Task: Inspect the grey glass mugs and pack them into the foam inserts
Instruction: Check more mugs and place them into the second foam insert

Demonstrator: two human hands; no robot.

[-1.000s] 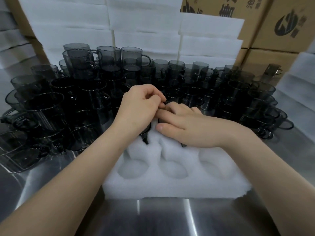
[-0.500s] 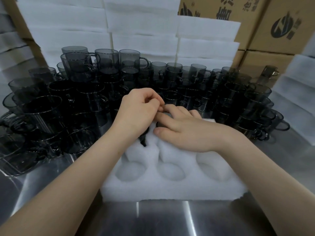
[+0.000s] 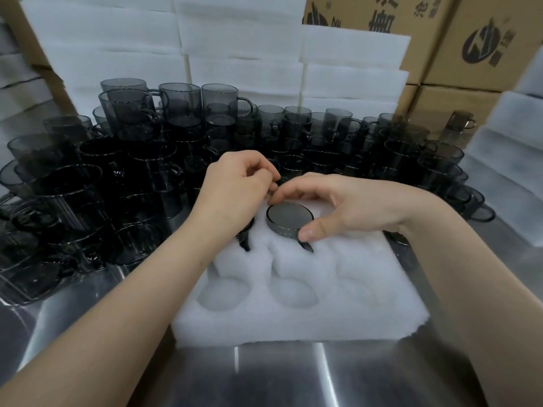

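A white foam insert [image 3: 296, 315] with round pockets lies on the steel table in front of me. A grey glass mug [image 3: 289, 220] sits upside down in the middle pocket of the far row, its base up and its handle pointing toward me. My right hand [image 3: 338, 207] arches over that mug, thumb on its near edge and fingers behind it. My left hand [image 3: 235, 192] is curled over the far left pocket, where a second mug [image 3: 245, 239] shows only its dark edge and handle. Three near pockets hold nothing.
Several grey glass mugs [image 3: 182, 113], some stacked, crowd the table behind and left of the insert. White foam slabs [image 3: 241, 66] are piled at the back and right. Cardboard boxes [image 3: 484, 45] stand at the back right. Bare steel table [image 3: 264, 377] lies nearest me.
My right hand has lifted from lying flat on the mug to arching around it, uncovering the mug's base. My left hand has stayed curled over the left pocket.
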